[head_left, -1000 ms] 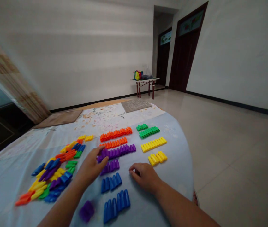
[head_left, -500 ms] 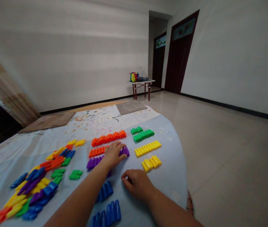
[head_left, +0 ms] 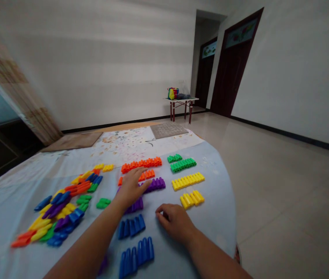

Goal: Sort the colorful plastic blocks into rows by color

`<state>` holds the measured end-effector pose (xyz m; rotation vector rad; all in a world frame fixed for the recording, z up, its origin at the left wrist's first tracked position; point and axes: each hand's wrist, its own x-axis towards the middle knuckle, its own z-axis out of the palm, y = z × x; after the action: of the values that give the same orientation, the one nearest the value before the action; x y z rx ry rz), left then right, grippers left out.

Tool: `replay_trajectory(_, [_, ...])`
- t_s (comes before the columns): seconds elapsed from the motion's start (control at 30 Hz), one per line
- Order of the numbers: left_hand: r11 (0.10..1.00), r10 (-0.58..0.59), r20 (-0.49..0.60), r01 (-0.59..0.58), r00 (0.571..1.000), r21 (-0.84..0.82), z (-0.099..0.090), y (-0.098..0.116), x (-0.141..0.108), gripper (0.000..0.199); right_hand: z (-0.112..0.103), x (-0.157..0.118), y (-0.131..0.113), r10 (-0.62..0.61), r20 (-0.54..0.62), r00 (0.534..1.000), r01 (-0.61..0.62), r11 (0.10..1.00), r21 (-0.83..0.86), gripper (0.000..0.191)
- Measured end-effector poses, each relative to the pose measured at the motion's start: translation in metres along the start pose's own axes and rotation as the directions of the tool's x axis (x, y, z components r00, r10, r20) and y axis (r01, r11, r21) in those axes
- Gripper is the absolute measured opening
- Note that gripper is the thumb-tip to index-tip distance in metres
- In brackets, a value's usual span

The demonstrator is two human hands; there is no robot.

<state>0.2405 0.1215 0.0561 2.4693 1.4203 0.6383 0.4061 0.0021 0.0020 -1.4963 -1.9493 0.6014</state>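
- The left hand (head_left: 131,188) is spread, thumb apart, over the purple row (head_left: 156,184) and shorter orange row (head_left: 149,174); contact unclear.
- The right hand (head_left: 176,221) is curled narrow on the surface (head_left: 216,232), near the short yellow row (head_left: 192,199).
- Blue rows (head_left: 131,226) lie nearer the wearer.
- A mixed pile (head_left: 62,209) lies left.

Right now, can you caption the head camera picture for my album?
Left hand over orange rows and purple rows, right hand curled on the cloth, mixed pile off to the left.
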Motion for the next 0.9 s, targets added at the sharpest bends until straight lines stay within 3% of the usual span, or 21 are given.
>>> replay_trajectory(0.07, [0.997,-0.05,-0.131,0.042,0.99,-0.062,-0.023,-0.015,-0.021,0.045,0.0,-0.001,0.001,0.003,0.003,1.0,-0.003,1.0,0.006,0.021])
replay_trajectory(0.13, [0.976,-0.196,-0.203,0.171,0.959,-0.131,-0.045,-0.033,-0.048,0.044,0.001,-0.002,0.003,0.001,0.003,1.0,-0.001,1.0,0.014,0.021])
replay_trajectory(0.23, [0.909,-0.404,-0.182,0.372,0.897,-0.186,-0.062,-0.057,-0.092,0.043,0.002,-0.002,0.006,-0.023,0.007,1.0,0.023,0.999,0.034,0.024])
replay_trajectory(0.3, [0.888,-0.442,-0.098,0.42,0.892,-0.186,-0.062,-0.066,-0.119,0.042,0.003,-0.002,0.006,-0.029,0.006,1.0,0.029,0.999,0.036,0.025])
replay_trajectory(0.47, [0.902,-0.364,0.173,0.392,0.915,-0.181,-0.054,-0.058,-0.161,0.042,0.004,-0.003,0.008,-0.029,-0.01,1.0,0.029,0.999,0.014,0.027])
replay_trajectory(0.63, [0.92,-0.227,0.397,0.33,0.889,-0.214,-0.067,-0.041,-0.177,0.049,0.006,-0.005,0.008,-0.031,-0.008,0.999,0.031,0.999,-0.024,0.028])
replay_trajectory(0.73, [0.93,-0.192,0.428,0.303,0.883,-0.208,-0.074,-0.039,-0.18,0.05,0.007,-0.006,0.006,-0.022,-0.017,1.0,0.022,0.999,-0.037,0.028])
replay_trajectory(0.9, [0.946,-0.247,0.374,0.306,0.894,-0.108,-0.071,-0.042,-0.179,0.026,0.007,-0.007,0.001,-0.01,-0.035,0.999,0.008,0.999,-0.043,0.027])
